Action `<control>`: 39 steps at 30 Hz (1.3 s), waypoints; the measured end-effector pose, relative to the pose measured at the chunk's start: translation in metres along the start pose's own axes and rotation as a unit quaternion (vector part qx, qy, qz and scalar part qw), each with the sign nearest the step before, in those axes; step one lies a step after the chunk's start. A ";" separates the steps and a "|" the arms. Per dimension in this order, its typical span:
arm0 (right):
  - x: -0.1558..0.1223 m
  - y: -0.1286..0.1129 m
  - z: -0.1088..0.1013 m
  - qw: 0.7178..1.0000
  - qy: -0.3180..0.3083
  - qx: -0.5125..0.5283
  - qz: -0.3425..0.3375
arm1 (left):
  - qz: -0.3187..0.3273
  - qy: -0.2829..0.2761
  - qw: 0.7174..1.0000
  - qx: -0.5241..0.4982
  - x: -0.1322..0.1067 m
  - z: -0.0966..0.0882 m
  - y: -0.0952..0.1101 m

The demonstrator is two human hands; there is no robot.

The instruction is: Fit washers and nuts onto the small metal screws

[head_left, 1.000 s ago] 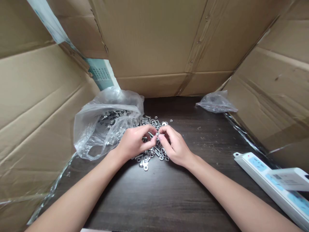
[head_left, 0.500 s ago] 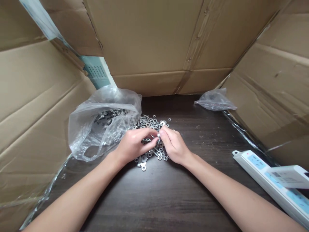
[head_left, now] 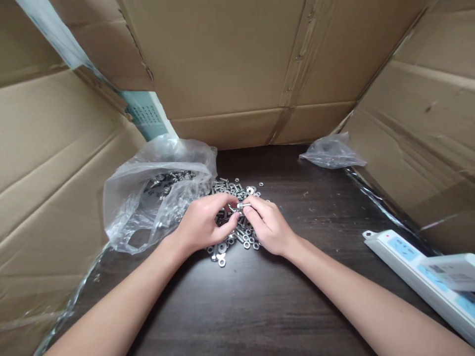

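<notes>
My right hand point(head_left: 269, 222) pinches a small metal bolt point(head_left: 244, 204) between thumb and fingertips, its head pointing left. A nut or washer seems to sit on the bolt near the head, too small to be sure. Facing it, my left hand point(head_left: 206, 220) has its thumb and forefinger apart, with the fingertips close to the bolt head; whether they touch it I cannot tell. Beneath both hands spreads a pile of loose bolts, nuts and washers point(head_left: 245, 236), partly hidden by the fingers.
Left of the pile, a clear plastic bag point(head_left: 122, 198) lies with its mouth open and more hardware inside. A smaller clear bag point(head_left: 332, 152) is at the back right. A white power strip point(head_left: 393, 252) with a plugged-in adapter lies at right. Cardboard walls point(head_left: 230, 59) surround the dark table point(head_left: 230, 306).
The left thumb and forefinger have parted from the bolt. The bolt, mostly hidden before, now shows sideways in the right fingertips. The view has shifted slightly.
</notes>
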State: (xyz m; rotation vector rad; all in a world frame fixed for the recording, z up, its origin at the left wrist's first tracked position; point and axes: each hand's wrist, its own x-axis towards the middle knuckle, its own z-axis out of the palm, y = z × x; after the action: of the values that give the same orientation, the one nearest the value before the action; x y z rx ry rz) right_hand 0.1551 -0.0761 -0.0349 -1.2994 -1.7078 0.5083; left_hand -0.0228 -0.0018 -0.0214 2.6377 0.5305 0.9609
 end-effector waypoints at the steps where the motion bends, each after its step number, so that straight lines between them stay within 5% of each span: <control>1: 0.000 0.000 0.000 1.000 -0.001 0.000 0.000 | 0.001 0.000 1.000 0.004 0.000 0.000 0.000; 10: -0.001 -0.001 0.000 1.000 -0.009 0.005 0.005 | 0.036 0.011 0.999 -0.011 -0.001 0.003 -0.002; 20: -0.001 -0.001 -0.002 0.999 -0.028 -0.027 -0.017 | 0.000 0.002 0.999 -0.033 -0.002 0.005 -0.001; 26: -0.002 -0.002 -0.001 0.997 0.021 -0.080 -0.010 | -0.012 0.024 0.999 -0.031 -0.003 0.004 0.002; 30: -0.002 -0.002 0.000 0.985 0.106 -0.138 -0.017 | -0.059 0.040 0.997 -0.004 -0.001 -0.004 0.005; 34: -0.001 -0.001 0.002 0.978 0.125 -0.163 -0.028 | -0.114 0.044 0.991 0.044 0.004 -0.023 -0.004; 39: 0.001 0.000 0.002 0.977 0.122 -0.172 -0.010 | -0.293 0.131 0.940 0.119 0.006 -0.064 -0.032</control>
State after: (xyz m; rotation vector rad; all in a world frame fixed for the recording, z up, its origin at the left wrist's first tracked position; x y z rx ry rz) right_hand 0.1536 -0.0747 -0.0359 -1.5166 -1.6451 0.0330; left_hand -0.0687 0.0383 0.0173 2.3022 1.4761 1.0919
